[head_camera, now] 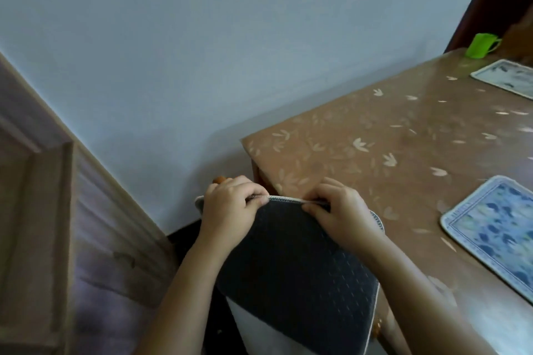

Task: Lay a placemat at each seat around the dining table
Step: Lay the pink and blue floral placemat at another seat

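Note:
I hold a placemat (pixel 297 265) in front of me, its dark grey dotted backing turned up and its pale stitched edge at the top. My left hand (pixel 233 204) pinches the top edge on the left. My right hand (pixel 343 210) pinches the same edge on the right. The mat hangs beside the near left corner of the dining table (pixel 383 150), which has a brown leaf-patterned cover. A blue-patterned placemat (pixel 496 228) lies flat at the table's near right. Another pale placemat (pixel 507 78) lies at the far right edge.
A bright green cup (pixel 481 45) stands at the far end of the table by a dark door frame. A pale blue wall runs along the table's left side. A wooden panelled door or cabinet (pixel 57 210) is at my left.

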### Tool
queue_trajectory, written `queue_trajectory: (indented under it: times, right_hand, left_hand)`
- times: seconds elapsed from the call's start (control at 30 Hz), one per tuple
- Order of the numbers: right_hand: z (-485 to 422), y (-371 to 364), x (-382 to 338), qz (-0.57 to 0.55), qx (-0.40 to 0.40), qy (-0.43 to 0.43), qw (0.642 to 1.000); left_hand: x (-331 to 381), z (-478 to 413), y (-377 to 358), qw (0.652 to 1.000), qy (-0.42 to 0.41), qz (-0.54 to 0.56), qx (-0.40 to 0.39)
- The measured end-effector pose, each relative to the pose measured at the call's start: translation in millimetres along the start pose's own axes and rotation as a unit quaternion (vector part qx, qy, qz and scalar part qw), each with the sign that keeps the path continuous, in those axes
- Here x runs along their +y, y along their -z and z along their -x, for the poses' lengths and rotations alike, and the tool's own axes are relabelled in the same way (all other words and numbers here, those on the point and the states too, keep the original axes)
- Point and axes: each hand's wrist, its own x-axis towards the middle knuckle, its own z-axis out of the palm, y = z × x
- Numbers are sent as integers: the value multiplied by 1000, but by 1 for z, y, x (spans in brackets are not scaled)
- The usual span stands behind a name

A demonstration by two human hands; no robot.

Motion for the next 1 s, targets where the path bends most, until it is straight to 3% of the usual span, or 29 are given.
queue_trajectory:
  times: [0.57, 1.0]
  right_hand:
    - [-83, -2, 41, 23, 124, -128, 984]
    - [-133, 68, 112, 44, 217, -232, 947]
  left_hand:
    - [-26, -149, -49, 984, -139, 58, -93]
    - [44, -269, -122, 948, -237, 123, -175]
